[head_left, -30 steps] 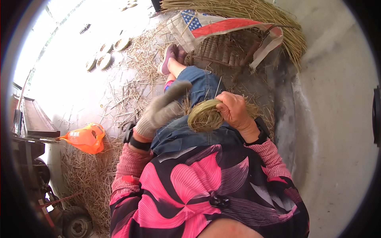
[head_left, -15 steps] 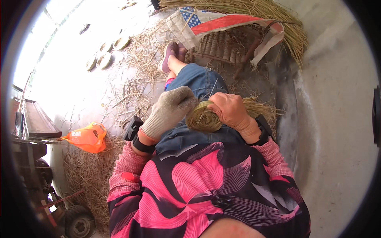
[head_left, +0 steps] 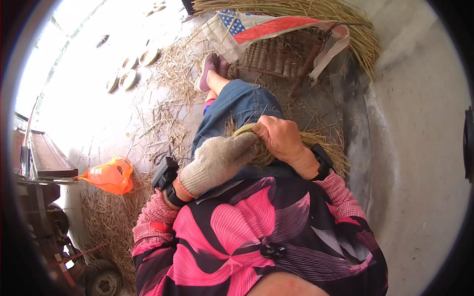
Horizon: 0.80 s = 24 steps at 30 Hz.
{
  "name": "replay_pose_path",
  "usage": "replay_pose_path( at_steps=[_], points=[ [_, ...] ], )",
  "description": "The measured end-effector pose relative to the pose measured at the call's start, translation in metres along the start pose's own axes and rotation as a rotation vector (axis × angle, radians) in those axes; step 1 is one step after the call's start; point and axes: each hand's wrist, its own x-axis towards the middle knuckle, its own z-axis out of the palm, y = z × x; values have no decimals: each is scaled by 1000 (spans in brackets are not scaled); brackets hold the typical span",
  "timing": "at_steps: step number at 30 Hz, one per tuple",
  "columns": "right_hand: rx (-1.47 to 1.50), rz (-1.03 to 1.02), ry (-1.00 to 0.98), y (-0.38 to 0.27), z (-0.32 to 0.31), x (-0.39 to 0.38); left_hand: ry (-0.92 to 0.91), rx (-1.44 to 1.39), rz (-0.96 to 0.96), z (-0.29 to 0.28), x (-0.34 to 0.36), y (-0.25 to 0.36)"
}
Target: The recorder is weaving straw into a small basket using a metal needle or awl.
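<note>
A round coil of greenish straw rests on my lap, over the blue denim. My left hand, in a whitish knitted glove, lies across the coil's near left side with its fingers closed on it. It hides much of the coil. My bare right hand pinches the coil's upper right edge, its fingertips close to the gloved ones. Loose straw ends trail out to the right beneath my right wrist.
Ahead stands a low bamboo chair draped with a striped cloth, with a long straw bundle behind. Straw litters the floor. Several round pieces lie far left. An orange plastic bag sits left, near a wheeled machine. A wall rises at right.
My gloved left hand has moved right and down, from the coil's left edge to across its front, covering more of it. My right hand stays on the coil's edge, shifted slightly left.
</note>
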Motion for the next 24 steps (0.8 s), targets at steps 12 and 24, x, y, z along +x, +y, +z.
replay_pose_path(
  at_steps=[12, 24],
  points=[
    [72, -308, 226, 9, -25, 19, 541, 135, -137, -54, -1, -76],
    [40, -564, 215, -3, -25, 45, 175, -374, 96, -11, 85, -68]
  ],
)
